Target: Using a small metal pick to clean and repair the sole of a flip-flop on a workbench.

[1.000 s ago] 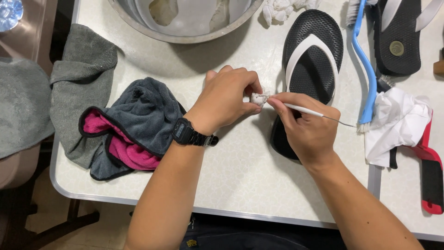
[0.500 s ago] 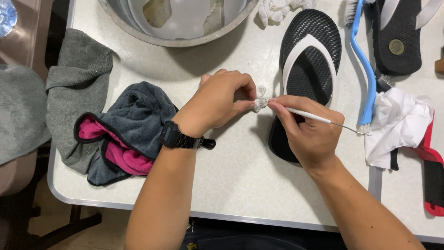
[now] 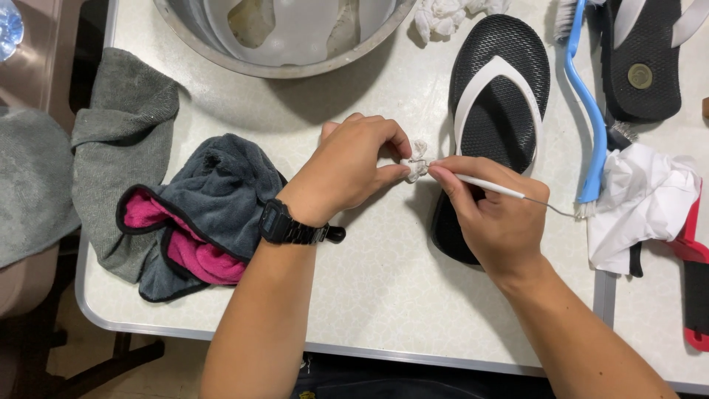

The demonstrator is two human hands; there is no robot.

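I see my left hand [image 3: 354,174] pinching a small white wad [image 3: 417,166], and my right hand [image 3: 491,214] clamped on a thin white stick [image 3: 487,187] whose tip meets it, just above the table [image 3: 384,288] beside the black sandal [image 3: 495,96]. The wad looks soft and light; the stick slender, probably bendable. I judge open room lies toward me, with the metal basin [image 3: 288,44] close behind.

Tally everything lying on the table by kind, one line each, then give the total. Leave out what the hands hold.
Flip-flops: 2, one black with white straps, one at the top right edge
Cloths: 3, grey, dark grey with pink lining, crumpled white
Brushes: 1, blue-handled
Metal basins: 1
White rag wads: 1
Red-and-black tools: 1
Total: 9
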